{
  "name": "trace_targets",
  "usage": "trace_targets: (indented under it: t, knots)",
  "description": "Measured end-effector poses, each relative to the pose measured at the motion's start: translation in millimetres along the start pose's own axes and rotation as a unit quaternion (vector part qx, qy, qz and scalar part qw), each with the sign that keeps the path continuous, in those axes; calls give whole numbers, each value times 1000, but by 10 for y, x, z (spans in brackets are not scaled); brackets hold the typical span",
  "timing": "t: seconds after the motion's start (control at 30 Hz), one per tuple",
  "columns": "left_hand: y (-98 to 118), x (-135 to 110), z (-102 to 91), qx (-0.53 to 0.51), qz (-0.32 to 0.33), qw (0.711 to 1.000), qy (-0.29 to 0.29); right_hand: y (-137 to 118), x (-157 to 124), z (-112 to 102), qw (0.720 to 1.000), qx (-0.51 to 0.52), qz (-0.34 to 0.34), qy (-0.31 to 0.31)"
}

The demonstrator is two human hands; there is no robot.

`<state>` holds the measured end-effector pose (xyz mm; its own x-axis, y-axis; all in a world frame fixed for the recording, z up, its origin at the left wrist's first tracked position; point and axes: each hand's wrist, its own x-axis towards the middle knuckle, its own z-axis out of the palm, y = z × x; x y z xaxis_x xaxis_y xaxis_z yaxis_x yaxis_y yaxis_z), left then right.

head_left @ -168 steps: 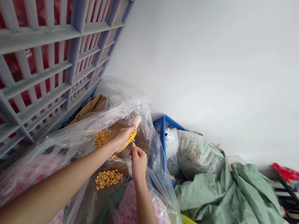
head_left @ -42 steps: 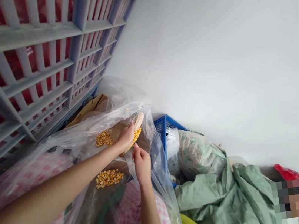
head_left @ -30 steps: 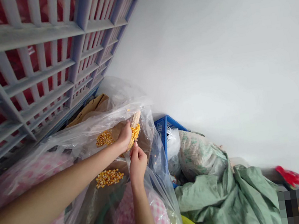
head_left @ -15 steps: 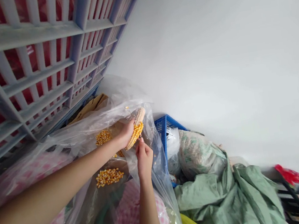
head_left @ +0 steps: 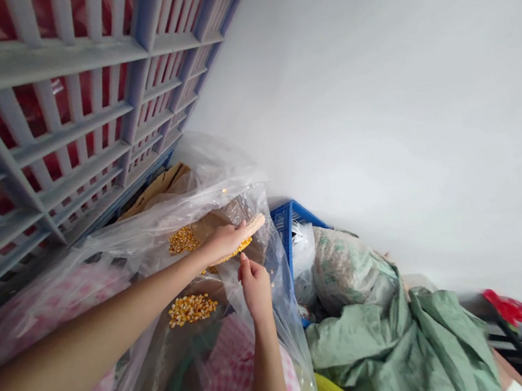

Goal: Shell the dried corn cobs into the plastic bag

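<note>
Yellow corn cob [head_left: 254, 224], mostly hidden, clamped in left hand [head_left: 225, 240]; right hand [head_left: 256, 286] curled, grip unclear

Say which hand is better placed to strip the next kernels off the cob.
Probably the right hand: it holds nothing visible, and its thumb is just under the cob, which the left hand grips.

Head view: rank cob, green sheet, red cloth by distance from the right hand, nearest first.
1. Cob, just above the right hand, in the left hand.
2. Green sheet, to its right.
3. Red cloth, far right.
</note>
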<state>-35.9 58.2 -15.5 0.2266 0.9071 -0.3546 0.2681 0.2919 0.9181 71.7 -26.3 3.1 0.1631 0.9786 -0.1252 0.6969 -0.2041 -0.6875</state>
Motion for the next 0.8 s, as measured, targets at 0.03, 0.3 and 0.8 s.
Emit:
trace_targets:
  t: [0.03, 0.3, 0.8]
  knots:
    - [-43, 13, 28, 13, 9, 1000, 2, 20, -1, 23, 1000, -16, 6, 5]
    - [-128, 69, 124, 42, 0, 999, 11, 49, 10, 140, 999, 23, 45, 21]
    - [-4, 19, 131, -76, -33, 994, 73, 5, 33, 392, 978, 167, 31, 122]
